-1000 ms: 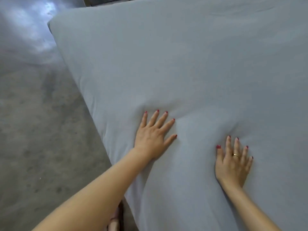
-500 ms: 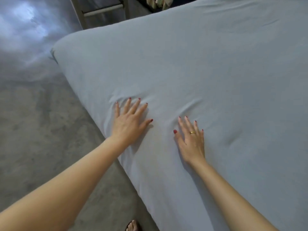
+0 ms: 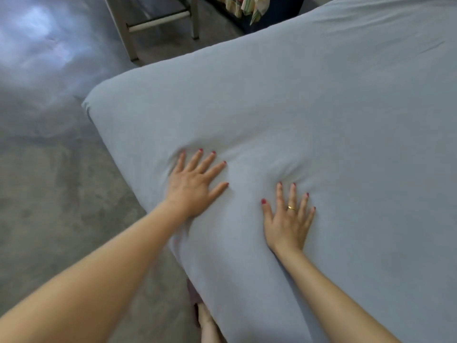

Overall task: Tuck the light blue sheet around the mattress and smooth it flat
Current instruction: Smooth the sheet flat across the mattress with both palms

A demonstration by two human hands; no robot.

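Left hand (image 3: 191,185) and right hand (image 3: 288,222) lie flat, fingers spread.

Legible text, labels, brands, numbers, signs: none to be read on anything in view from where I stand.

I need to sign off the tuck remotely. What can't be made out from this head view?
- Tuck under the mattress: the light blue sheet wraps over the edge, hiding it.
- Right and far sides: cut off by the frame.
- Sheet under left hand and right hand: covered by the palms.
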